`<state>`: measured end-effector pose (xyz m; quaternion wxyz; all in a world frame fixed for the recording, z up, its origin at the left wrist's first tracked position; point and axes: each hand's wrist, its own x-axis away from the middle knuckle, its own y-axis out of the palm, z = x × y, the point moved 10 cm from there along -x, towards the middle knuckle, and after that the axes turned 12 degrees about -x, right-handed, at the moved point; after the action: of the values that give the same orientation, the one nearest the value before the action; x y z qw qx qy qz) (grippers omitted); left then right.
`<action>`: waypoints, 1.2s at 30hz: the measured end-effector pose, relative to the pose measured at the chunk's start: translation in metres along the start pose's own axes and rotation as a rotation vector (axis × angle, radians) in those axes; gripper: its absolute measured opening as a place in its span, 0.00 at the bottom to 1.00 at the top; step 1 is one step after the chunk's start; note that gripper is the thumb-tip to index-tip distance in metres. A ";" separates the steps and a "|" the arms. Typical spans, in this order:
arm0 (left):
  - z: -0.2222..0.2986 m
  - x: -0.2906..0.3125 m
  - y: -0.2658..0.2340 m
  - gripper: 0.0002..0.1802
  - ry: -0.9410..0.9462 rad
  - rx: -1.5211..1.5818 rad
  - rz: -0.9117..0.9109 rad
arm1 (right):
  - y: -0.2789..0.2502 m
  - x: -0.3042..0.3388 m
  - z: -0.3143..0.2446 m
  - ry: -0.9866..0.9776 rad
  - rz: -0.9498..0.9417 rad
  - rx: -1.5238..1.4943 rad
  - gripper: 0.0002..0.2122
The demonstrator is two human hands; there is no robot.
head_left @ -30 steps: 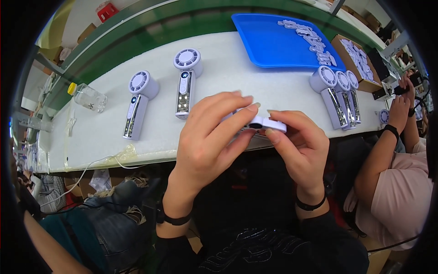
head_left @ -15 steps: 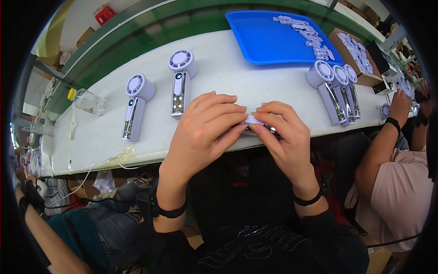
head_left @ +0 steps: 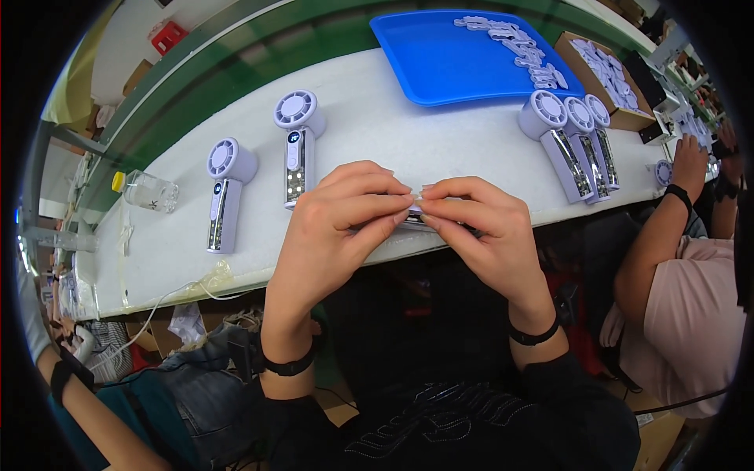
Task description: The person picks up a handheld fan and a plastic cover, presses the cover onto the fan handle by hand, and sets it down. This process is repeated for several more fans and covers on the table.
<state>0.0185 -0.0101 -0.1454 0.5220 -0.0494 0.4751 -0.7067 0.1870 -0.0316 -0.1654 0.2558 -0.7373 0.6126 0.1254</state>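
My left hand and my right hand meet above the table's front edge, thumbs and fingers pinched together. Between the fingertips is a small lavender piece, mostly covered by them. Under it shows a dark glossy strip, like the see-through handle fronts of the nearby fans; the rest of that object is hidden behind my hands. Beyond my left hand lies a lavender handheld fan with a lit round display. Another handheld fan lies farther left.
Three handheld fans lie close together at the right. Behind them are a blue tray with several lavender parts and a cardboard box of similar parts. A yellow-capped bottle lies at the left. Co-workers sit on both sides.
My fingertips have drawn closer together over the lavender piece, and less of it shows. The view has shifted slightly; the fans lie as before on the table.
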 end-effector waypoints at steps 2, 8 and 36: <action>0.001 -0.002 0.002 0.12 -0.001 0.003 -0.011 | -0.001 0.000 0.002 0.041 0.029 0.000 0.10; 0.002 -0.001 0.001 0.12 -0.005 0.004 -0.025 | -0.003 0.001 0.002 -0.018 0.032 0.001 0.10; 0.001 0.003 0.005 0.21 0.189 -0.128 0.053 | 0.014 0.015 -0.020 -0.151 -0.021 0.375 0.20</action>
<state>0.0210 -0.0128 -0.1495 0.4890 -0.0033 0.5675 -0.6625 0.1742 -0.0568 -0.1590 0.4352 -0.6715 0.5965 0.0614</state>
